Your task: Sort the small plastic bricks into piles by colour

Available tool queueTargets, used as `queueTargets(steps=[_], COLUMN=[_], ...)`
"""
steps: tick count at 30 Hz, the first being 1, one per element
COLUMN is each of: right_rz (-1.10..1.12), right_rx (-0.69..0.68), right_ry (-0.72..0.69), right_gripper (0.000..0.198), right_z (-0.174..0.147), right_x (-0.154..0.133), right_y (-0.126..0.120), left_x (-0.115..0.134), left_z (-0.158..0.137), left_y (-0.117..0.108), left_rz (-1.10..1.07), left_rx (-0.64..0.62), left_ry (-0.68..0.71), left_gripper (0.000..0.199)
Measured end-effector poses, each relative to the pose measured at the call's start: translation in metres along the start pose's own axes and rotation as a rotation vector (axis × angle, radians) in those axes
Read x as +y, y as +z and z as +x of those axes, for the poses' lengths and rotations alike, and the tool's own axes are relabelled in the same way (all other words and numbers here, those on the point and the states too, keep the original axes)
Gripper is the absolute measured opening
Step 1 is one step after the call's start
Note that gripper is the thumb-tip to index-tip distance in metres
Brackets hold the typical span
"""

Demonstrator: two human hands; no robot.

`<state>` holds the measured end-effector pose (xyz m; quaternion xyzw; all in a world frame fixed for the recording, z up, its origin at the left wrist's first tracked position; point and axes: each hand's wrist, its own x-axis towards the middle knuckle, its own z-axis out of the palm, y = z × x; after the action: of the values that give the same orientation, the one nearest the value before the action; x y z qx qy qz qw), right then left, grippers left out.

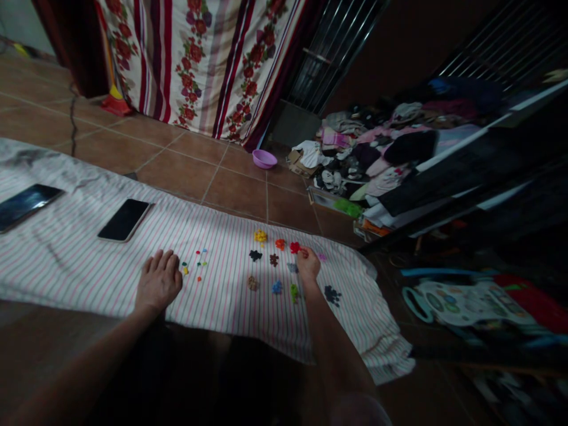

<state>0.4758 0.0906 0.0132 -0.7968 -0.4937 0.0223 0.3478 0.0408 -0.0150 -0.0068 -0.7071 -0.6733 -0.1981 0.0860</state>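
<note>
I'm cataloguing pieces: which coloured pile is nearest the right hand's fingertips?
The red pile, at the fingertips of the right hand; the grey pile and orange pile lie farther.

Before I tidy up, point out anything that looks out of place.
The clothes at the right are tumbled together in a messy heap beyond the striped cloth. On it, mixed-colour pieces lie loosely scattered beside the left hand, unlike the single-colour piles.

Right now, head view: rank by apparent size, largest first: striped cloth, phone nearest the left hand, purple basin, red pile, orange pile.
1. Striped cloth
2. Phone
3. Purple basin
4. Red pile and orange pile: too alike to rank; the right hand may cover some red.
</note>
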Motion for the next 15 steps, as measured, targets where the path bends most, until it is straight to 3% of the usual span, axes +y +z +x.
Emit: queueTargets(steps=[4,15], right_rz=[-0.134,-0.252], right_rx=[-0.019,-0.084], right_ry=[0.035,0.032], right_gripper=[0.032,0.037], right_z=[0.007,0.018], right_x=[0.005,0.001], right_y=[-0.006,-0.006], left_x=[-0.001,0.0], left_z=[0.0,0.001], left_y=[0.001,0.0], left_rz=[0.009,-0.031], left_rx=[0.0,-0.044], left_ry=[0.003,-0.022], left_gripper=[0.039,0.041])
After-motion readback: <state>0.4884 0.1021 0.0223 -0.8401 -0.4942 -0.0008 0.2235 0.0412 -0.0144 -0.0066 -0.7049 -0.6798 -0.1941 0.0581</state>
